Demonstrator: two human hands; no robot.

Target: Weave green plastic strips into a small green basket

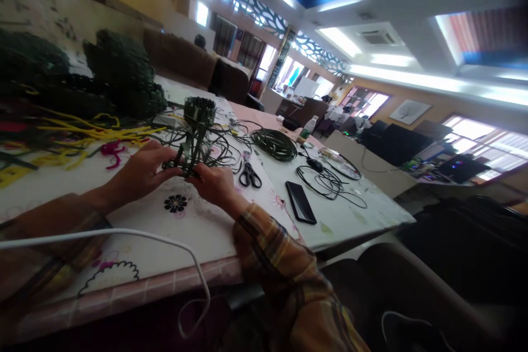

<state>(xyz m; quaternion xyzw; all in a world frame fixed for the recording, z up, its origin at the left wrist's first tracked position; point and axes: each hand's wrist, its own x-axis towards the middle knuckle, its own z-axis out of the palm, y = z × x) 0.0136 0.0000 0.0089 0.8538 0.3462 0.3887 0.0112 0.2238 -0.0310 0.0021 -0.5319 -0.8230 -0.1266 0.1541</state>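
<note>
Woven strips (193, 148), seemingly pinched by both hands, sit well inside table edge (231, 269).

Your head camera looks forward and down, tilted strongly, very near the worktop (198, 225), with the room far behind.

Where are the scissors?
In the head view, the scissors lie on the table, just right of the right hand, with the phone further right.
</note>
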